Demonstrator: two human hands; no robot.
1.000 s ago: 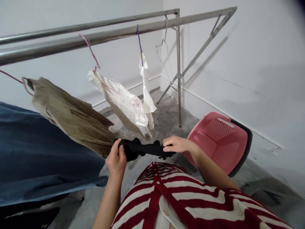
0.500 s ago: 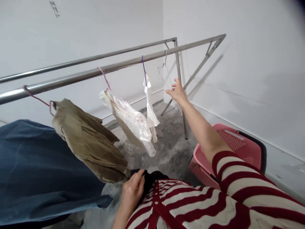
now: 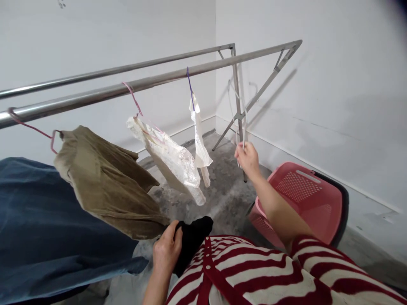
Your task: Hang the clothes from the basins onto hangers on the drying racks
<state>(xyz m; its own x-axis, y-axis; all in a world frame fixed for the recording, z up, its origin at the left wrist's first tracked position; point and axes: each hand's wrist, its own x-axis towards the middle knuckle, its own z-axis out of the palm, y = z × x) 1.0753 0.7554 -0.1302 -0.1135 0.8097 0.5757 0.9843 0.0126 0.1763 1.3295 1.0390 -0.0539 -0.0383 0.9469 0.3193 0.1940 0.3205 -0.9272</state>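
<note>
My right hand (image 3: pixel 249 160) is closed on a thin white clothes hanger (image 3: pixel 244 106), held off the rail in front of the rack's far leg. Low in the middle, my left hand (image 3: pixel 167 248) grips a black garment (image 3: pixel 193 235) against my body; its shape is bunched up. Beside that hand hangs an olive-brown garment (image 3: pixel 108 182) on a dark pink hanger (image 3: pixel 30 125). Farther along the rail are a white lace garment (image 3: pixel 171 156) on a pink hanger (image 3: pixel 135 97) and a small white garment (image 3: pixel 199 142) on a purple hanger (image 3: pixel 190 87).
A metal drying rack (image 3: pixel 152 81) with two rails runs across the view to the corner. At the left hangs a large dark blue garment (image 3: pixel 57 228). A pink laundry basket (image 3: pixel 273 192) stands on the grey floor at the right, beneath my right arm.
My right hand has closed on the white hanger, taken it off the rail and moved down with it. My left hand has shifted slightly left, showing more of the black garment.
</note>
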